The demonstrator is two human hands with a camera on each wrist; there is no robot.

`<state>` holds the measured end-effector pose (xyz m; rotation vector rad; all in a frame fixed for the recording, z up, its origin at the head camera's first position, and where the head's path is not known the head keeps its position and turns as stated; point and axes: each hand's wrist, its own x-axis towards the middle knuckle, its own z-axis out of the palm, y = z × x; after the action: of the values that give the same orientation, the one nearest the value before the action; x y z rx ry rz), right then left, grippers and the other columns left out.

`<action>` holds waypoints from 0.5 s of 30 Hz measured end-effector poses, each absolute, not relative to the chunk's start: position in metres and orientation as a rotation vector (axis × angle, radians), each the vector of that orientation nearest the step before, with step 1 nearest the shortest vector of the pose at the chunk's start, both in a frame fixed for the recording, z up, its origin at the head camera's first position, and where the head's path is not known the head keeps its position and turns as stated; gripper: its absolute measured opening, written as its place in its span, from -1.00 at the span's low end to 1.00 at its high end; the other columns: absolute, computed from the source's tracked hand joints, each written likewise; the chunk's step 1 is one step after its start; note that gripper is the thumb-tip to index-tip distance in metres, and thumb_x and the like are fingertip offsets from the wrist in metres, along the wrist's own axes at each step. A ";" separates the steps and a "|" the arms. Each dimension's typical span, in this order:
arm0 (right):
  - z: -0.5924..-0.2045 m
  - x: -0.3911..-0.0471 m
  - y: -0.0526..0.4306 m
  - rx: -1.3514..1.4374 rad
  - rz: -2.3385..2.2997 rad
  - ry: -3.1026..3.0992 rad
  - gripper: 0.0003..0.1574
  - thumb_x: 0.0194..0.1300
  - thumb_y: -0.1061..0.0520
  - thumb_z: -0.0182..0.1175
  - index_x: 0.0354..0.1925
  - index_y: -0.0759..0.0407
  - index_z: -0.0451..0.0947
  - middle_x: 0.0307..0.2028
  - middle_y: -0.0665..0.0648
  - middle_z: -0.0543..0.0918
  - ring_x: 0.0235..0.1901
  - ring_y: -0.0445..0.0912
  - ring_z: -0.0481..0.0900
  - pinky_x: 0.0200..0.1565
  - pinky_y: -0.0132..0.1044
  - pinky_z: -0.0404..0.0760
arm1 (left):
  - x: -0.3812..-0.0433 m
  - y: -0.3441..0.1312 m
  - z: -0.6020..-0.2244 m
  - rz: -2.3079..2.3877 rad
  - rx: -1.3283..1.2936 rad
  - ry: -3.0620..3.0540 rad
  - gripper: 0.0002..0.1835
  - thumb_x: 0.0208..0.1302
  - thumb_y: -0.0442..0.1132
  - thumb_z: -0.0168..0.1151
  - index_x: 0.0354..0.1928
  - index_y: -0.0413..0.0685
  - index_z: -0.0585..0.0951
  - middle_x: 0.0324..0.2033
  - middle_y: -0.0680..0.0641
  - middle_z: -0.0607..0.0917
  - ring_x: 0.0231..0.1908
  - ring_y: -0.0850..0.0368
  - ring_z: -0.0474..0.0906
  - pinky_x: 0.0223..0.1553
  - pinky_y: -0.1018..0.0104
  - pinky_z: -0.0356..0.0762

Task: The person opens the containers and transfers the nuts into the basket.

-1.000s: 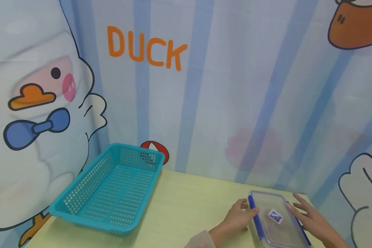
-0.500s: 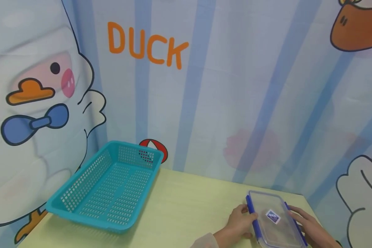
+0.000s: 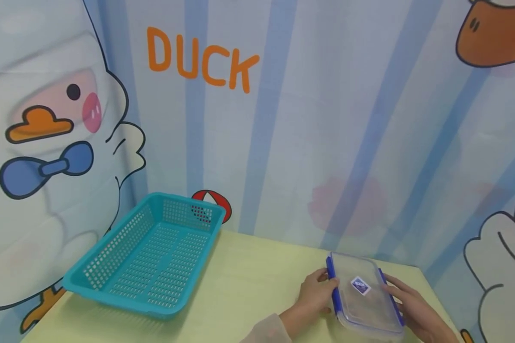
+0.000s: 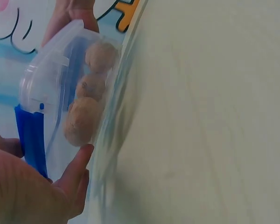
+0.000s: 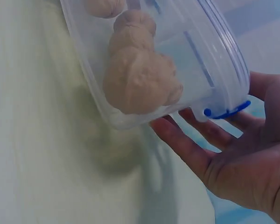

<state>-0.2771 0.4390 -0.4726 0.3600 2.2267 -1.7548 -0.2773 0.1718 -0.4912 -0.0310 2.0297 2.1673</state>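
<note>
A clear plastic food storage box [image 3: 371,309] with blue side clips and a blue-and-white sticker is on the right in the head view. My left hand [image 3: 313,297] grips its left side, thumb over the lid edge and fingers lower down. On the opposite side my right hand [image 3: 412,305] holds the box, with the thumb by the lid rim and fingertips near the base in the right wrist view. Several brown, knobbly rounded lumps [image 5: 140,84] lie inside; their kind is unclear. In the right wrist view the box appears raised off the table, with a shadow below it.
A turquoise perforated plastic basket [image 3: 165,259] sits on the left of the pale yellow table [image 3: 249,276]. Behind the table hangs a striped curtain [image 3: 283,166] printed with ducks.
My right hand has moved in from loosely touching the lid edge to gripping the box's side. The box has since shifted left and slightly up in both hands. The basket stays in place.
</note>
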 end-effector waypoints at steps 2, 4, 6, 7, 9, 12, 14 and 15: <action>-0.468 -0.278 0.420 0.314 -1.788 2.227 0.08 0.63 -0.25 0.11 0.71 0.19 -0.17 0.61 0.51 0.01 0.50 0.57 0.10 0.07 0.24 0.69 | -0.283 0.153 -0.489 2.174 -0.004 2.039 -0.43 0.44 -0.13 0.36 0.43 -0.13 0.55 0.22 -0.15 0.69 -0.08 -0.09 0.76 -0.47 0.10 0.78; -0.463 -0.278 0.399 0.266 -1.833 2.207 0.02 0.65 -0.20 0.09 0.72 0.14 -0.16 0.61 0.48 0.04 0.52 0.52 0.12 0.09 0.23 0.69 | -0.289 0.133 -0.488 2.175 0.020 2.047 -0.43 0.49 -0.10 0.33 0.45 -0.11 0.53 0.23 -0.15 0.67 -0.08 -0.06 0.75 -0.45 0.11 0.79; -0.459 -0.280 0.379 0.236 -1.865 2.201 0.00 0.64 -0.16 0.11 0.72 0.11 -0.12 0.59 0.45 0.14 0.48 0.45 0.27 0.08 0.21 0.70 | -0.295 0.112 -0.487 2.165 0.047 2.060 -0.42 0.52 -0.06 0.30 0.47 -0.11 0.51 0.25 -0.16 0.65 -0.07 -0.04 0.74 -0.42 0.12 0.80; -0.458 -0.281 0.369 0.228 -1.886 2.194 -0.02 0.63 -0.14 0.13 0.72 0.09 -0.09 0.56 0.43 0.22 0.43 0.40 0.37 0.08 0.19 0.70 | -0.299 0.102 -0.486 2.155 0.062 2.074 -0.41 0.53 -0.04 0.28 0.48 -0.11 0.50 0.26 -0.17 0.64 -0.07 -0.03 0.73 -0.41 0.11 0.80; -0.458 -0.285 0.350 0.198 -1.926 2.172 -0.03 0.62 -0.11 0.15 0.72 0.08 -0.06 0.47 0.37 0.38 0.31 0.27 0.55 0.08 0.16 0.70 | -0.304 0.081 -0.484 2.128 0.077 2.102 -0.40 0.55 0.00 0.27 0.49 -0.11 0.50 0.26 -0.18 0.63 -0.06 -0.03 0.73 -0.38 0.09 0.81; -0.460 -0.290 0.323 0.173 -1.985 2.125 -0.07 0.61 -0.06 0.18 0.71 0.05 0.00 0.31 0.22 0.55 0.12 0.09 0.68 0.04 0.10 0.72 | -0.310 0.051 -0.481 2.076 0.071 2.147 -0.38 0.55 0.05 0.26 0.50 -0.09 0.49 0.26 -0.18 0.64 -0.05 -0.03 0.72 -0.36 0.07 0.81; -0.463 -0.294 0.307 0.170 -2.016 2.102 -0.11 0.61 -0.04 0.18 0.69 0.04 0.05 0.24 0.16 0.60 0.05 0.04 0.70 0.00 0.07 0.73 | -0.313 0.033 -0.481 2.052 0.056 2.166 -0.37 0.55 0.07 0.26 0.50 -0.09 0.48 0.25 -0.19 0.65 -0.04 -0.03 0.72 -0.35 0.07 0.81; -0.464 -0.296 0.299 0.171 -2.032 2.086 -0.13 0.60 -0.03 0.18 0.69 0.02 0.08 0.22 0.15 0.61 0.04 0.04 0.71 -0.02 0.06 0.74 | -0.314 0.025 -0.481 2.045 0.046 2.170 -0.36 0.55 0.07 0.25 0.51 -0.09 0.47 0.25 -0.19 0.66 -0.05 -0.03 0.72 -0.35 0.07 0.81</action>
<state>-0.2957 0.2993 -0.4644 0.1709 2.0858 -2.0323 -0.3144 0.0250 -0.4807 0.0463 2.1701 2.0451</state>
